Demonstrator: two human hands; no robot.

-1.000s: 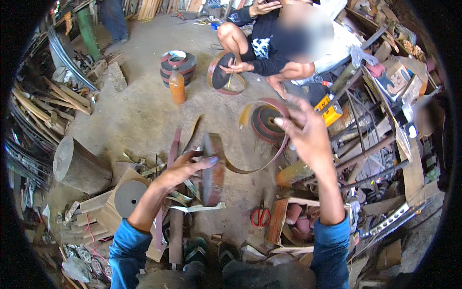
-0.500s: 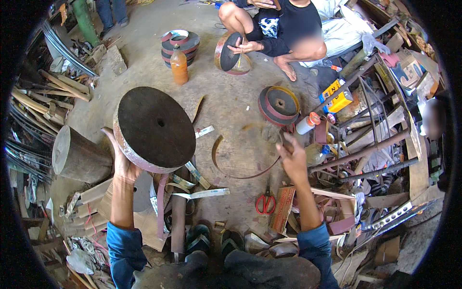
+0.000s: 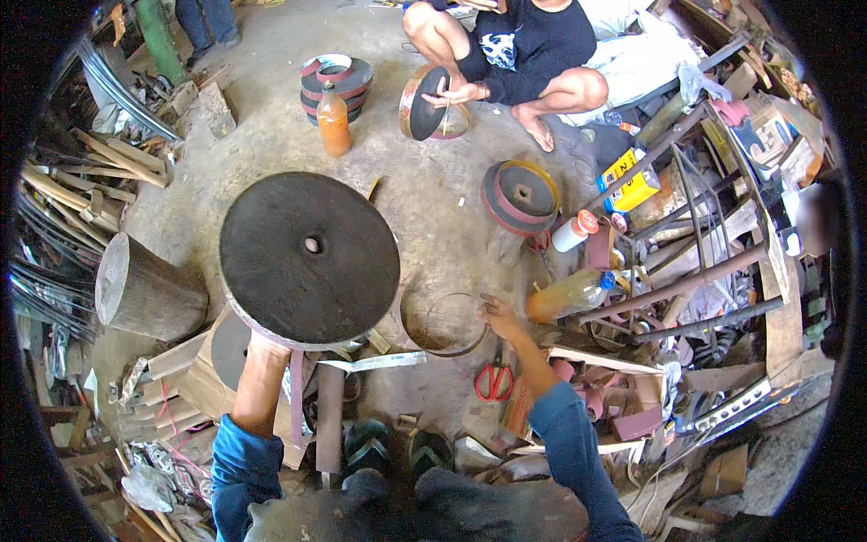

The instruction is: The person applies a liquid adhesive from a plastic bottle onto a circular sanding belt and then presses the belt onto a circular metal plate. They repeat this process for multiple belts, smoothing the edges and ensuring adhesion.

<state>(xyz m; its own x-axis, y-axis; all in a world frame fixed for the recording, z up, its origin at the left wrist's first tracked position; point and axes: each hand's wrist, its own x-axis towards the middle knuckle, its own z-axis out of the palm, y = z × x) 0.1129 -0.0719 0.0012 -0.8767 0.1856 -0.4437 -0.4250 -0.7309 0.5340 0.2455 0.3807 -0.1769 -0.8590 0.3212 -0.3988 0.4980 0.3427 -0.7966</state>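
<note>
My left hand (image 3: 267,348) holds up a large dark wheel (image 3: 302,257) from beneath. A fingertip shows in the wheel's centre hole, and most of that hand is hidden behind it. Pale and reddish material covers the wheel's rim. To its right, a narrow brown strip (image 3: 449,351) curves round in a loop. My right hand (image 3: 506,323) pinches the strip's right side; the fingers are slightly blurred. Below that hand, red-handled scissors (image 3: 494,381) lie on the floor.
Ahead, a person (image 3: 533,54) squats, one hand on another wheel (image 3: 424,101). More wheels (image 3: 522,194) and orange-liquid bottles (image 3: 333,122) stand on the floor. A wooden stump (image 3: 149,287) is at left. An open box of reddish scraps (image 3: 601,388) and metal bars (image 3: 686,280) crowd the right.
The wheel has shifted right and turned its dark face more toward me. My right hand has come lower and to the left, and the strip has drawn into a tighter loop.
</note>
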